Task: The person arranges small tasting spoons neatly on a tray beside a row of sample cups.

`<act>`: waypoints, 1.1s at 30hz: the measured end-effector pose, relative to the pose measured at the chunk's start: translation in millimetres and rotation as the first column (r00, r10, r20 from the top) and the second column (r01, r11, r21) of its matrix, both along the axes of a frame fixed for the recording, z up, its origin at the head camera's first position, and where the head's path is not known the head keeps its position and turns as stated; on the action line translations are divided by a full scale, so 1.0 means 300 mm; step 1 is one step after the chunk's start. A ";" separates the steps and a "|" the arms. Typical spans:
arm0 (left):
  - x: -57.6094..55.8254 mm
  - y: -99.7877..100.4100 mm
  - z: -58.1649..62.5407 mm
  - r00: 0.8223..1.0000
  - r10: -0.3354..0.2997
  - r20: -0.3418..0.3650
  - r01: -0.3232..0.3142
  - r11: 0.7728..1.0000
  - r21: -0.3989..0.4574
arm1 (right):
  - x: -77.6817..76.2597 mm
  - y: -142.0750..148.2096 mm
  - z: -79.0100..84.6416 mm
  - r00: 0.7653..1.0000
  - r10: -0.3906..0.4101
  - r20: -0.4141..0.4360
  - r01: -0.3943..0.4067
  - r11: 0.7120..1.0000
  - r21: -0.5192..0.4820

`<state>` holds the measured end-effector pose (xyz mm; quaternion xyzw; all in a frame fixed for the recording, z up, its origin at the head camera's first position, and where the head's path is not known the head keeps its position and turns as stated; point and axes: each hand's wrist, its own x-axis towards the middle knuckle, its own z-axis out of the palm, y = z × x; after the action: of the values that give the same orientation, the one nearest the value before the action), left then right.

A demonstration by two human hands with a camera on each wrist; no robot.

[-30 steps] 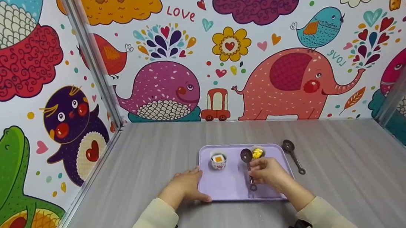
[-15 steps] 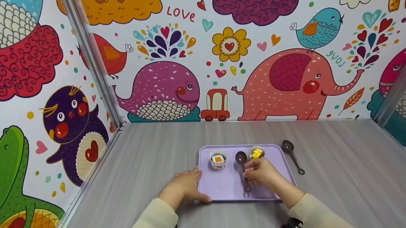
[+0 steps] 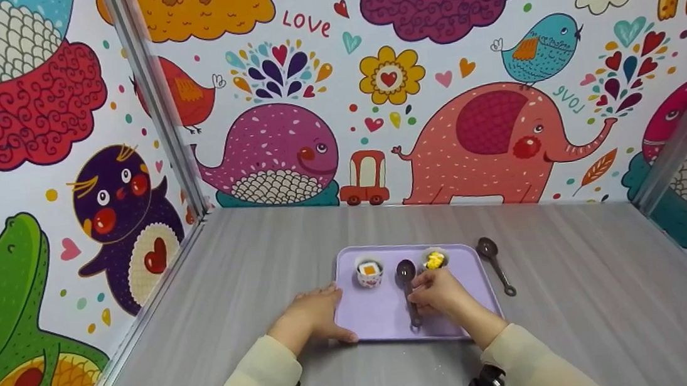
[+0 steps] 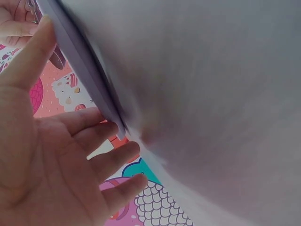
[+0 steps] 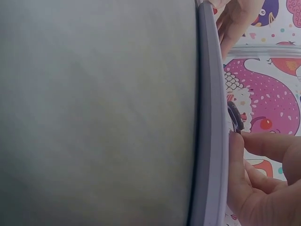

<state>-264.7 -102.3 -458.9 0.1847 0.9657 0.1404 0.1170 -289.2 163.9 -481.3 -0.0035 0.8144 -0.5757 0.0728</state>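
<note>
One spoon (image 3: 405, 271) is pinched by the right grip (image 3: 440, 294) over the tray (image 3: 375, 313); its edge is touched by the outspread left grip (image 3: 315, 315).

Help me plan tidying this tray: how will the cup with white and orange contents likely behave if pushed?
The cup probably slides if pushed low, standing upright on a smooth-looking tray. A high push might tip it, since it seems to narrow downward. Its contents could then spill, with no lid.
</note>
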 end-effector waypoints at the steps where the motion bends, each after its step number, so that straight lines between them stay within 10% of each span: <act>1: 0.000 0.000 0.000 1.000 -0.001 -0.001 0.001 1.000 -0.001 | -0.001 -0.001 -0.002 1.000 -0.007 0.002 0.007 1.000 0.003; 33: -0.008 0.001 -0.004 1.000 0.005 0.015 -0.005 1.000 -0.009 | -0.021 -0.053 0.005 0.998 -0.058 0.020 0.054 0.985 0.164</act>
<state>-267.0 -102.0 -460.2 0.1805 0.9659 0.1378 0.1248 -295.4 148.0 -479.8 0.0326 0.8577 -0.5088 0.0668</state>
